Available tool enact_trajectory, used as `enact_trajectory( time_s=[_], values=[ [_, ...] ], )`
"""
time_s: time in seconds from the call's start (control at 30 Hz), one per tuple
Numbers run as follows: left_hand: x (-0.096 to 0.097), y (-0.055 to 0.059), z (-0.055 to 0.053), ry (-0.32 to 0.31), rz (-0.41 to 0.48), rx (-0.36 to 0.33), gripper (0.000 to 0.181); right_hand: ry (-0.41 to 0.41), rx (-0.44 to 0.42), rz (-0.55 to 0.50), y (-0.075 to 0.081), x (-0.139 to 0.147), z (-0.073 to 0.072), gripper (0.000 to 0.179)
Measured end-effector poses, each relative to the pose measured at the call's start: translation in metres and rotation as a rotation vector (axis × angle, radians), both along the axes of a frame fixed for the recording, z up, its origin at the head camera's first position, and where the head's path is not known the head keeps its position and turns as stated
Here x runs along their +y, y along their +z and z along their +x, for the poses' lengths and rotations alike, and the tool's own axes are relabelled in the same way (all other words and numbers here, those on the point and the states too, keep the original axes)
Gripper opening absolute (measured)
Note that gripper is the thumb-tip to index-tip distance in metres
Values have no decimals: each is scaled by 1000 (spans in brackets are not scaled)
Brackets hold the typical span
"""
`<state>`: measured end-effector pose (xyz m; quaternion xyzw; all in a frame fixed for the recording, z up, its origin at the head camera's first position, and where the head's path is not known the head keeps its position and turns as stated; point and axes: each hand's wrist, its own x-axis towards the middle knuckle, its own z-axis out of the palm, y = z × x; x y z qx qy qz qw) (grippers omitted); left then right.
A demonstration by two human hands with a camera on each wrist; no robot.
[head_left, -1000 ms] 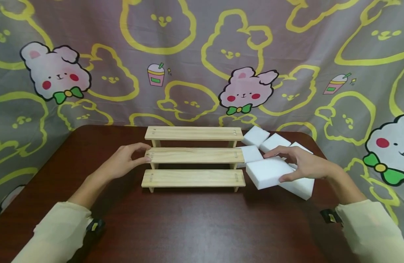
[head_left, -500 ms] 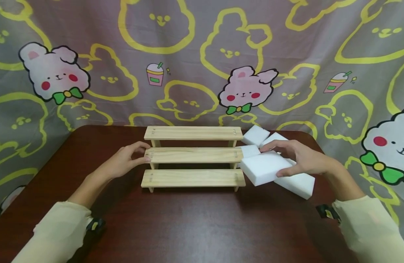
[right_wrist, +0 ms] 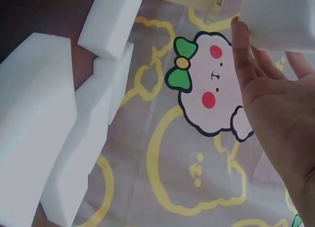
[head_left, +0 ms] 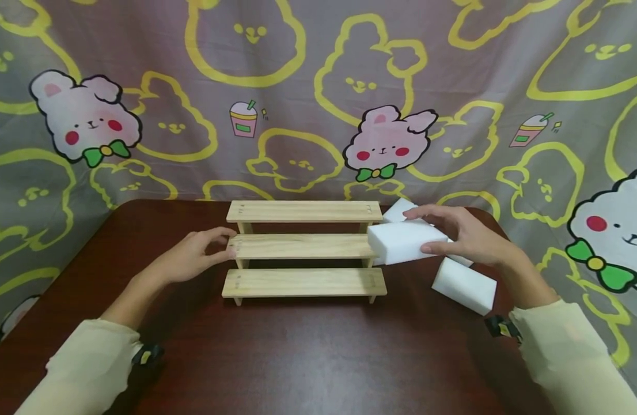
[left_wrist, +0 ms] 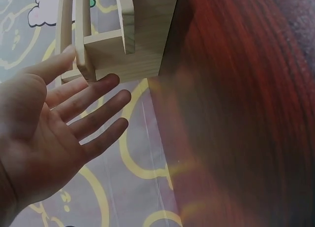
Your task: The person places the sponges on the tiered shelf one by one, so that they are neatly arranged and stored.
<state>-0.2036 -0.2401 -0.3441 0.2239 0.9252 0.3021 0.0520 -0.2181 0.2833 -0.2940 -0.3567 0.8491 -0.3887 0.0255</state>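
Note:
A small three-step wooden shelf (head_left: 303,246) stands on the table. At its left end, my left hand (head_left: 186,262) pinches the middle board between thumb and index finger; in the left wrist view the other fingers of that hand (left_wrist: 59,116) spread loosely beside it. Off the table, my right hand (head_left: 471,233) grips a white sponge block (head_left: 404,242) between thumb and fingers. The block's left end is close to the right end of the middle board; whether they touch I cannot tell. In the right wrist view the held sponge block (right_wrist: 280,20) shows only partly.
One white sponge (head_left: 465,285) lies at the front right of the table, another (head_left: 398,210) behind the held one. Several more sponges (right_wrist: 32,123) lie in the right wrist view. Behind the dark brown table (head_left: 308,351) hangs a patterned curtain (head_left: 298,75).
My right hand has raised the sponge block and carried it left and back, toward the middle board's right end. The left hand stays at the shelf's left end.

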Motion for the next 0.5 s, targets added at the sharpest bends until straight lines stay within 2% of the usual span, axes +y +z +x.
enact_trajectory(
  time_s=[0.13, 0.3, 0.5],
  values=[
    [-3, -1, -1, -1, 19, 3, 44, -48, 12, -4, 0, -3, -1, 52],
    [-3, -2, -1, 15, 43, -1, 43, -106, -15, -25, -1, -7, -4, 54],
    [0, -2, 0, 3, 53, -10, 46, -171, -38, -63, -1, -12, -8, 59]
  ],
)
